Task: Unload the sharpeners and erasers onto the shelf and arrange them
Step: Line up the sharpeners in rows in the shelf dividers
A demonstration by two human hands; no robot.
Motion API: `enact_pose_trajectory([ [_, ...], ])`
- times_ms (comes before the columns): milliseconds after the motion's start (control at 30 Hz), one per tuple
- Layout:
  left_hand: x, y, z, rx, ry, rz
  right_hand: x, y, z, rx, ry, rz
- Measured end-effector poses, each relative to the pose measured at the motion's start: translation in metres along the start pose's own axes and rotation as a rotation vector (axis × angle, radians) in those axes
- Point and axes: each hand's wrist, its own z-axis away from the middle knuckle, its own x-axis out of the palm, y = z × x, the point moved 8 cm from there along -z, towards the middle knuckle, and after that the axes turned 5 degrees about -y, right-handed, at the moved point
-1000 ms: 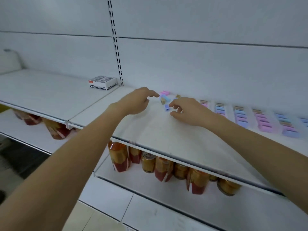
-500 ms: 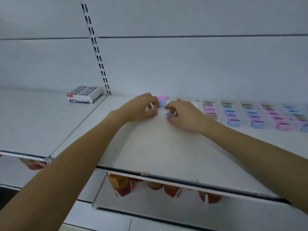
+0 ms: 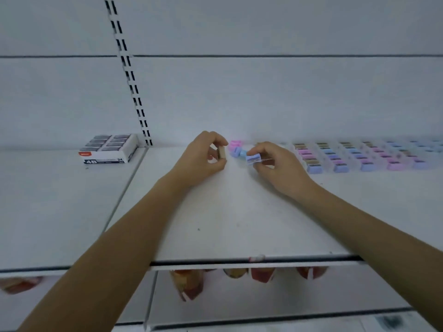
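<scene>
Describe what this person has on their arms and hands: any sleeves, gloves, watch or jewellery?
The left hand and right hand are bare: no gloves, and no rings or bracelets that I can make out. The left forearm and right forearm are bare too, with no sleeve or watch showing up to the picture's edge.

Left hand pinching a beige sharpener, right hand holding a blue sharpener, white shelf

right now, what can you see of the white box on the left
The white box looks like cardboard, lying flat, its open top showing two columns of dark-wrapped erasers. Its front reads 4B and 24, with a red label above. It rests on the left shelf panel near the slotted upright, otherwise untouched.
</scene>
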Motion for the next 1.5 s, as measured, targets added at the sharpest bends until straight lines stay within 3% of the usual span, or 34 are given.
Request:
enact_pose_trajectory([
  [267,0.020,0.005,0.001,0.059,-0.132,0.033,0.001,0.003,-0.002,-0.061,0.013,0.155],
  [500,0.025,0.009,-0.002,0.034,-0.232,-0.147,0.001,0.005,-0.002,-0.077,-0.007,0.250],
  [800,0.023,0.014,0.001,0.029,-0.217,-0.214,-0.011,0.007,0.003,0.048,0.096,0.052],
  [967,0.027,0.019,0.002,0.055,-0.245,-0.238,-0.011,0.010,0.004,0.100,0.071,0.075],
  [1167,0.023,0.015,0.001,0.052,-0.211,-0.175,-0.010,0.007,0.004,0.017,0.040,0.050],
  [1367,0.026,0.011,-0.001,0.012,-0.217,-0.087,-0.011,0.022,0.003,0.108,0.043,-0.191],
  [1500,0.024,0.011,-0.001,-0.029,-0.195,-0.056,-0.012,0.025,0.004,0.125,0.054,-0.160],
])
